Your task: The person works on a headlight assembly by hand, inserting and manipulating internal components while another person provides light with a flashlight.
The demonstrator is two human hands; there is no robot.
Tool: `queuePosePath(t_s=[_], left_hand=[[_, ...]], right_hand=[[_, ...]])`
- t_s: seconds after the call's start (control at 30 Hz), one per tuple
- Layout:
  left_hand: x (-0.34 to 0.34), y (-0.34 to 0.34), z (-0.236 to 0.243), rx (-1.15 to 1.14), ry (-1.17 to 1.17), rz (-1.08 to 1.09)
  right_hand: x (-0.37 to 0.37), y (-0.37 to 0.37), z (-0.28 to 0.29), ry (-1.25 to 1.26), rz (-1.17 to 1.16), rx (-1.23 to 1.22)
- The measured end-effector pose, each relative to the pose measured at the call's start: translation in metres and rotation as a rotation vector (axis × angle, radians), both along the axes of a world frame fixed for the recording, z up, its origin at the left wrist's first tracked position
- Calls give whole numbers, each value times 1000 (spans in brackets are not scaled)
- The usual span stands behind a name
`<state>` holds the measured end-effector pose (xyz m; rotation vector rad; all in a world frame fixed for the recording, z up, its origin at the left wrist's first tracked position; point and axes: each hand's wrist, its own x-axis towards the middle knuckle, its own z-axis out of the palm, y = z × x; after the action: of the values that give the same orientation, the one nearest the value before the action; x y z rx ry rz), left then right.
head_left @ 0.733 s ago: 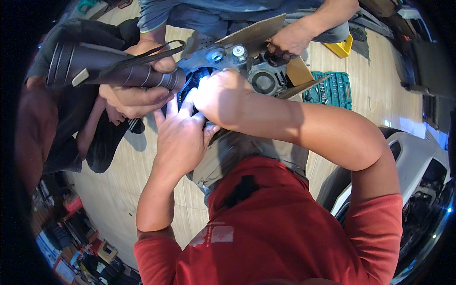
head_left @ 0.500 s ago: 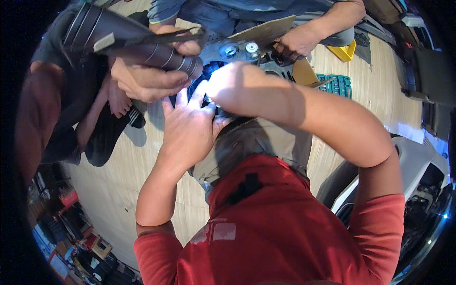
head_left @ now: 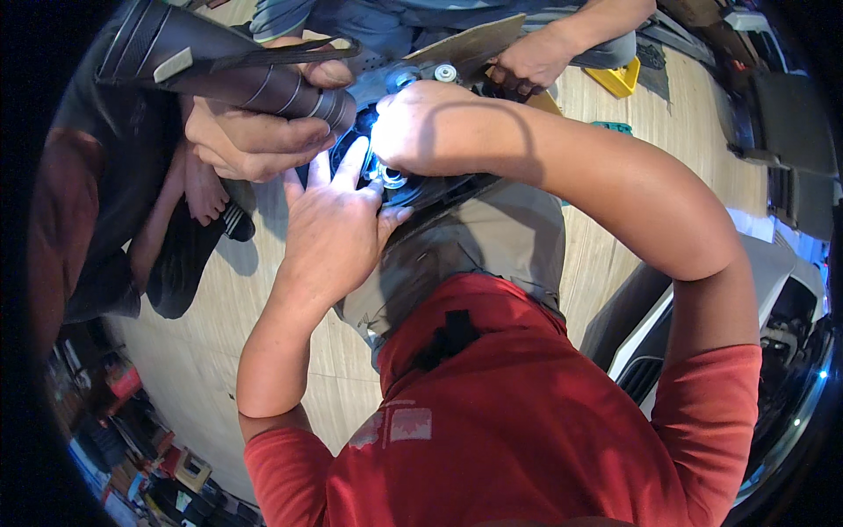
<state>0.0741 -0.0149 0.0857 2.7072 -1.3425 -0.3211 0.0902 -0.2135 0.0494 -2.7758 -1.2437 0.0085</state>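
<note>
My left hand (head_left: pixel 329 233) lies with spread fingers on the near left side of a dark mechanical assembly (head_left: pixel 430 189). Curled into a fist, my right hand (head_left: pixel 420 132) is over the middle of that assembly. Its fingertips face away, so whatever they grip is hidden. Between my hands shows a shiny round metal part (head_left: pixel 392 178). Another person's hand (head_left: pixel 250 136) holds a large black flashlight (head_left: pixel 263 83), whose bright beam falls on my right hand and the assembly.
A co-worker's other hand (head_left: pixel 531 61) is by a cardboard sheet (head_left: pixel 474 44) at the far side. Beyond my right forearm are a yellow bin (head_left: pixel 616 79) and a green tool case (head_left: pixel 612 127). Another person's bare foot (head_left: pixel 206 193) is at left; a white panel (head_left: pixel 645 342) stands right.
The whole scene has shifted slightly up and left in view. My right hand stays closed over the assembly; the round metal part shows more plainly, and my forearm hides more of the green case.
</note>
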Motion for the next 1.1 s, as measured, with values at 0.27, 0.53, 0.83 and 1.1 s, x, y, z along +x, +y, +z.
queuePosePath(t_s=[0.27, 0.53, 0.83, 1.1], left_hand=[[-3, 2, -3, -9, 6, 5], [6, -6, 12, 203, 180, 21], [8, 2, 4, 89, 80, -49], [10, 6, 6, 77, 36, -93]], right_hand=[[-8, 11, 8, 131, -158, -26], [-15, 13, 8, -14, -73, 19], [-33, 19, 3, -94, -202, 339], [-38, 31, 0, -118, -301, 314]])
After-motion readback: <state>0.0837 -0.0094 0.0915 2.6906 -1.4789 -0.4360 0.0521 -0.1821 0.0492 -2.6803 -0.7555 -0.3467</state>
